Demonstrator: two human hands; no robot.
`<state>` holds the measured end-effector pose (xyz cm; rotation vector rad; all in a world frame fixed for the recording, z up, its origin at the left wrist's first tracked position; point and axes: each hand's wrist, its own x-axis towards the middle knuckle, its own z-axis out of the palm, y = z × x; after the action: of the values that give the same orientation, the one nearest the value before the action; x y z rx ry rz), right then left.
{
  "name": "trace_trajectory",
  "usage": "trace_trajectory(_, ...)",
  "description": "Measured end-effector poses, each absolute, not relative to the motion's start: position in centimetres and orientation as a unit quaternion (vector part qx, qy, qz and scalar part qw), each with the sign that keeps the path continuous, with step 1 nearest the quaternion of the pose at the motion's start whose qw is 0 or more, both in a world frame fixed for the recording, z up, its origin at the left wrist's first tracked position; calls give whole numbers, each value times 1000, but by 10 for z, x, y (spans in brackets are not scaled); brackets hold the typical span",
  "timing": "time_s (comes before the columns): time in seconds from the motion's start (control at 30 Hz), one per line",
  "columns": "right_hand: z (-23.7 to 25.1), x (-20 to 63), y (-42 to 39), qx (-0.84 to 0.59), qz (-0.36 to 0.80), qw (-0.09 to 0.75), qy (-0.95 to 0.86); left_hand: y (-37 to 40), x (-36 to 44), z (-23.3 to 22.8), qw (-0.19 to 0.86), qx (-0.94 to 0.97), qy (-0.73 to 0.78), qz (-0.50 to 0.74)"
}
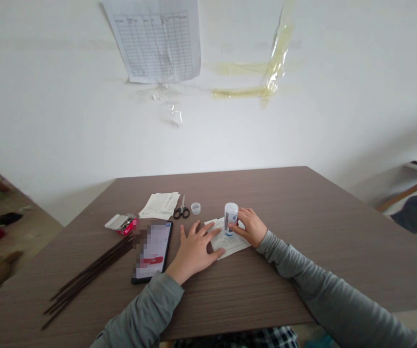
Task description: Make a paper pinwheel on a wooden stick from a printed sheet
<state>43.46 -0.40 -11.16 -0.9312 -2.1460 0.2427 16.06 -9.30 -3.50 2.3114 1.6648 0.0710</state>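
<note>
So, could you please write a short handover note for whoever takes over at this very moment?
Left hand: flat, palm down, pinning the paper slip to the table.
Right hand: gripping the small white bottle, upright on the slip.
Loose cap and scissors lie behind; phone to the left.
Done: bottle is on the slip.
Left: cannot tell; slip not yet around the bottle.
</note>
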Motion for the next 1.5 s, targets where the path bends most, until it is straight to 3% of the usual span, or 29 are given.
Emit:
trace_trajectory(0.33,-109,449,-1,-411,140,526,-731,-95,162,-30,150,798,584,10)
trace_trajectory(0.83,-102,439,1,-429,354,550,-623,-94,157,-32,159,802,576,14)
trace_trajectory(1.07,-115,447,14,-440,294,570,-629,-94,156,-32,155,803,576,16)
trace_trajectory(1.33,-121,461,16,-473,95,526,-700,-94,154,-32,153,802,577,29)
trace_trajectory(1.5,-126,466,20,-487,89,518,-697,-94,152,-30,159,800,578,25)
